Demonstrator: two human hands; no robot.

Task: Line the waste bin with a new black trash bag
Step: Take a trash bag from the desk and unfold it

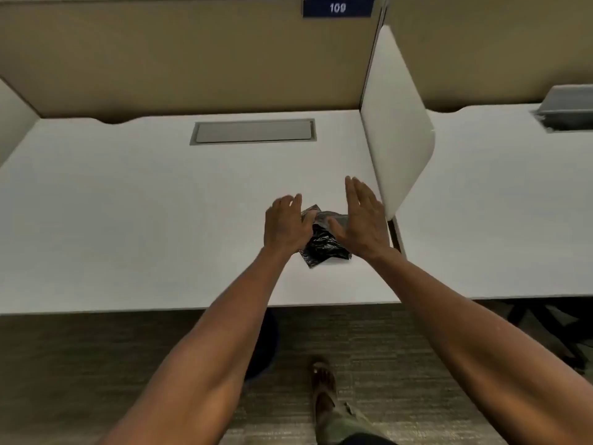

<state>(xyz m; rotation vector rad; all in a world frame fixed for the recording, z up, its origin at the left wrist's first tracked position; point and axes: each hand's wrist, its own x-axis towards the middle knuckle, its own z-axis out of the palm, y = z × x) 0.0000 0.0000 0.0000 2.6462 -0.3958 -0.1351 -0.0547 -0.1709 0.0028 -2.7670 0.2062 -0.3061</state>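
Two bare hands reached over a white laminate desk (128, 220), one on each side of a folded, crinkled black plastic trash bag (324, 244) that lay flat near the desk's front edge, close to the white side divider panel (398, 130). The left hand (285, 226) curled loosely at the bag's left edge, perhaps touching it; whether it gripped was unclear. The right hand (362, 220) stood open, fingers straight, holding nothing. A dark round bin (266, 345) sat partly hidden under the desk.
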